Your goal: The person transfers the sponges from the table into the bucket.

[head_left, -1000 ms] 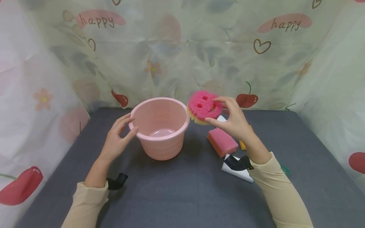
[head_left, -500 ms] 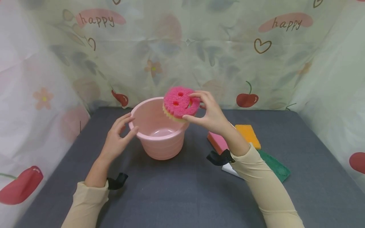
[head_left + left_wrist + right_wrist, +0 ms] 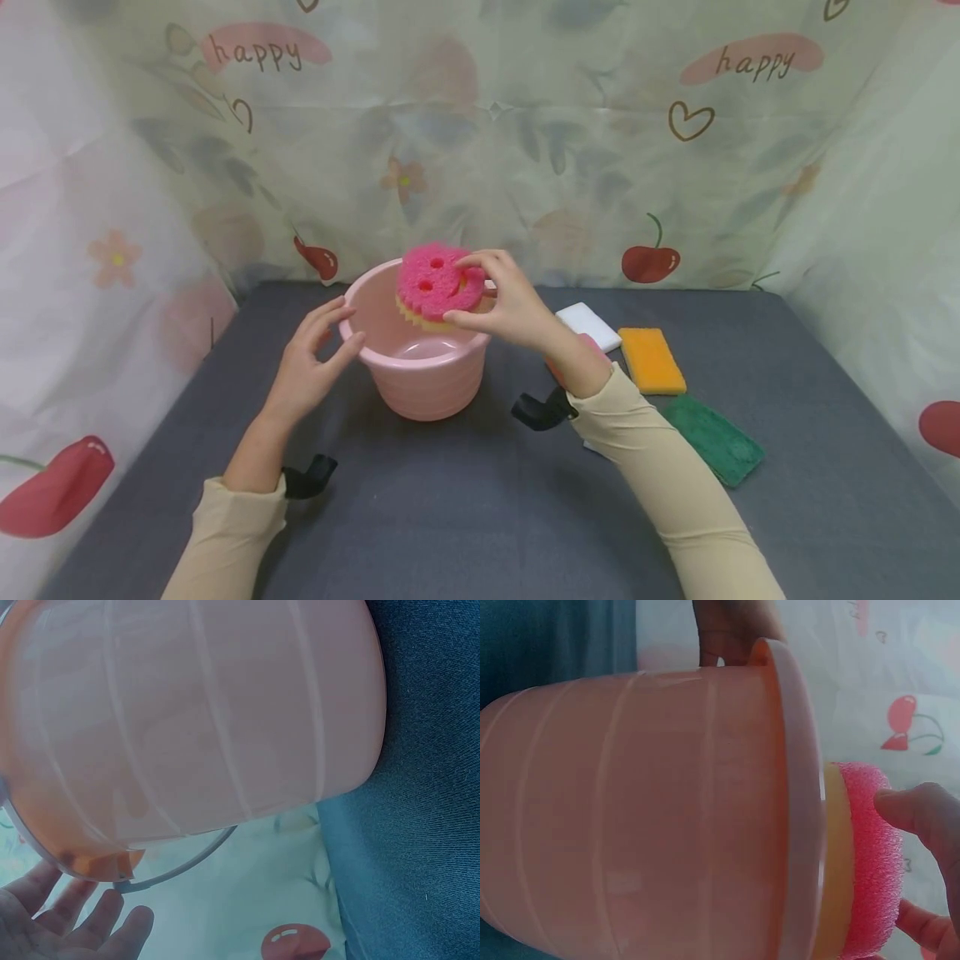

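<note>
Right hand [image 3: 510, 304] pinches a pink-and-yellow sponge [image 3: 427, 287] above a pink bucket [image 3: 427, 392], left hand [image 3: 302, 367] loosely spread at its rim [image 3: 418, 364], orange sponge [image 3: 652, 361] on the bench [image 3: 420, 517].

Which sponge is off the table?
The round pink sponge, held by the right hand over the bucket; the white sponge, orange sponge and green sponge lie on the table.

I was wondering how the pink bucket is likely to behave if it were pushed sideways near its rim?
The pink bucket is probably light for its size, since its visible floor is bare. It may tip if pushed high up, as its base looks narrower than its rim. Its smooth wall might feel slippery.
</note>
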Available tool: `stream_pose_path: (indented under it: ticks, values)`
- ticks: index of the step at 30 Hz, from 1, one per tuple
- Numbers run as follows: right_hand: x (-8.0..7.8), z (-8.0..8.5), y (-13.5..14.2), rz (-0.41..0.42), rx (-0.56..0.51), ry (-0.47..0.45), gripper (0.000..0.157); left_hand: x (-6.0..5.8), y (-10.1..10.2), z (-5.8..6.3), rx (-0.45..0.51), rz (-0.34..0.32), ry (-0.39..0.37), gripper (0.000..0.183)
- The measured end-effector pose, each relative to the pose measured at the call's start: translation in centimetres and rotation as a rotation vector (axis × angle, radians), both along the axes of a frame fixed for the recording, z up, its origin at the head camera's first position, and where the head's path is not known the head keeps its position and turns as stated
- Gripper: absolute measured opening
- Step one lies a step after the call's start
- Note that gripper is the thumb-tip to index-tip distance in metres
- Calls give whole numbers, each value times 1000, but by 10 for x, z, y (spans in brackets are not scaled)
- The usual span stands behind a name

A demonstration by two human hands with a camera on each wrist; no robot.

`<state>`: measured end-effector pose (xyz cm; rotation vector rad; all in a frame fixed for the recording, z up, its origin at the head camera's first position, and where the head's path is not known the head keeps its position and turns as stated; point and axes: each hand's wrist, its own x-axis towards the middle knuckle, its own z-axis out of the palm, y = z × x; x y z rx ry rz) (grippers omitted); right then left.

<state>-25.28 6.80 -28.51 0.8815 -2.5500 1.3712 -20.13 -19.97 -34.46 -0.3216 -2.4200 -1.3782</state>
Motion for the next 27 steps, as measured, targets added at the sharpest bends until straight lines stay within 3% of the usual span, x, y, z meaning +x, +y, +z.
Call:
stream_pose_path:
  ticks: [15,27]
  values:
    - [-12,-5,-15,16,121,-40,58,0,2,0,-5,0,-12,44]
    - [-15,-6,-24,42,262,13,58,-2,1,-1,-28,16,-28,45]
